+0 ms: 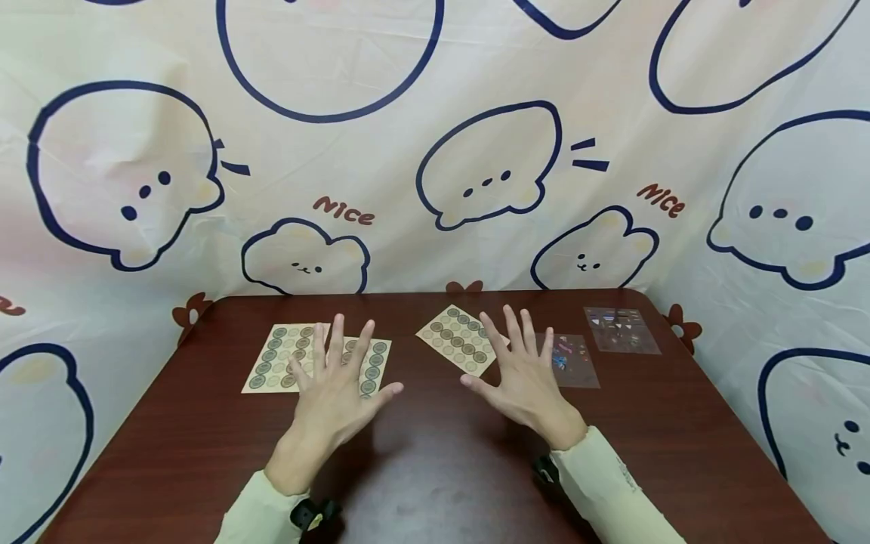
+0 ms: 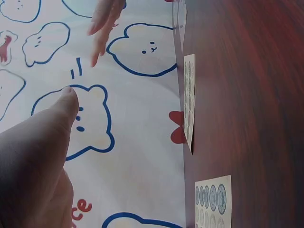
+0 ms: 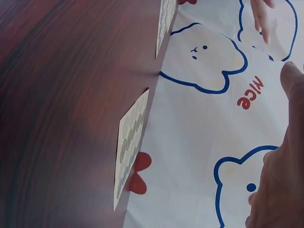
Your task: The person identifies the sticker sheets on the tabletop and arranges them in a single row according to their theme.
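Your left hand [image 1: 333, 399] and nearer right hand [image 1: 525, 378] have spread, empty fingers; the middle sheet [image 1: 457, 341] lies on the bench [image 1: 435, 468], below-left of the right fingers, long axis slanting nearward to the right.

Before me: a dark reddish-brown, wood-grained surface [image 1: 435, 461], cream rectangular paper sheets [image 1: 462, 340] with rows of grey-green and tan circles [image 1: 446, 333], a whitish fabric backdrop [image 1: 394, 166] (navy cartoon outlines [image 1: 331, 119], rusty-red "Nice" lettering [image 1: 343, 211]).
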`<state>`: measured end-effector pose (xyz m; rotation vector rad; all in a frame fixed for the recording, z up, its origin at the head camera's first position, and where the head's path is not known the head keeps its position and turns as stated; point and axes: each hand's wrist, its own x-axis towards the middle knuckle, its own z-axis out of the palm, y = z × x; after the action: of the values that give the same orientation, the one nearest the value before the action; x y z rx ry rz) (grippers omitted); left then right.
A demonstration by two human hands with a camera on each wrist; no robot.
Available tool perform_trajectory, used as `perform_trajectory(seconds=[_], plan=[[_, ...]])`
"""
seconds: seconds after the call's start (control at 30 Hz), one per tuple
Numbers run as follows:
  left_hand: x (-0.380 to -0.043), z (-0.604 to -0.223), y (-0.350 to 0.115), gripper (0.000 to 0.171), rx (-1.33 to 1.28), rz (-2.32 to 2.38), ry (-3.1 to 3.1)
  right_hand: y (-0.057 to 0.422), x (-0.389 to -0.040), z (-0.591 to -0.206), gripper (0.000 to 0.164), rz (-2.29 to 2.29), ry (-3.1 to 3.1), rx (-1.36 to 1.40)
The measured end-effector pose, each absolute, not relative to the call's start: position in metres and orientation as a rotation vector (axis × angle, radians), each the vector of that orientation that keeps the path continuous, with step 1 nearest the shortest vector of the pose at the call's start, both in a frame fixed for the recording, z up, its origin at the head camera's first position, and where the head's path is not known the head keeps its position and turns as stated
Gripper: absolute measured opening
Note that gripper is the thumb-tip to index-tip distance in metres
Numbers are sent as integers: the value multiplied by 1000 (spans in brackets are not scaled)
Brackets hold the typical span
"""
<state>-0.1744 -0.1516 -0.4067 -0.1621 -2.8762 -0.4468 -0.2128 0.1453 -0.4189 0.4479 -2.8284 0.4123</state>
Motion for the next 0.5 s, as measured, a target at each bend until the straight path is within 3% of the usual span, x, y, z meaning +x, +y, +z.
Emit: perform_trajectory(seconds=[0.5], plan=[[-175,-410,-174,96,-250,-310,-2779,127,-223,-413,96,459,-2865,656]])
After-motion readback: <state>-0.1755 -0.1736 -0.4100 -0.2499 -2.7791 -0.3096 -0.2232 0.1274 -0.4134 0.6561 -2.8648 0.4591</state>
